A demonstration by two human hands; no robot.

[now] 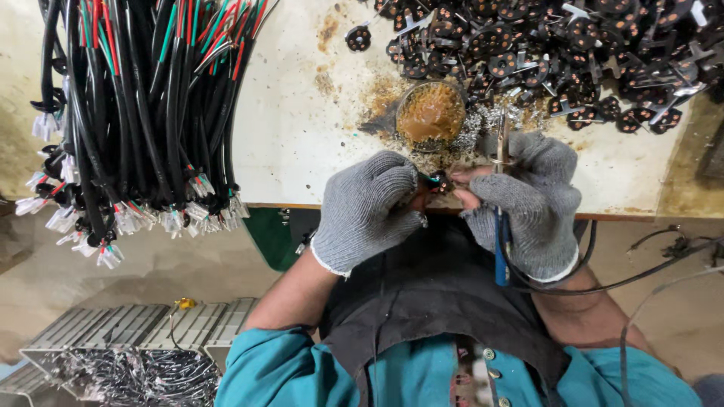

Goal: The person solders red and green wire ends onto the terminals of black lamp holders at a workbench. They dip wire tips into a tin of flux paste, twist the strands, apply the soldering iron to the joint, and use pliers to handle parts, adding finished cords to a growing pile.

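Observation:
Both my hands wear grey knit gloves and meet at the table's near edge. My left hand [368, 209] pinches a small black round part [440, 183] with thin coloured wires at its fingertips. My right hand [528, 200] also touches that part with bare fingertips and grips a soldering iron [501, 226] with a blue handle, its tip pointing away from me. Just beyond the hands sits a small round tin of brown flux [430, 114].
A thick bundle of black cables [143, 113] with red, green and white ends hangs over the left side of the white stained table [302, 143]. A heap of black round parts [558, 53] fills the far right. Grey trays [128, 339] stand on the floor at lower left.

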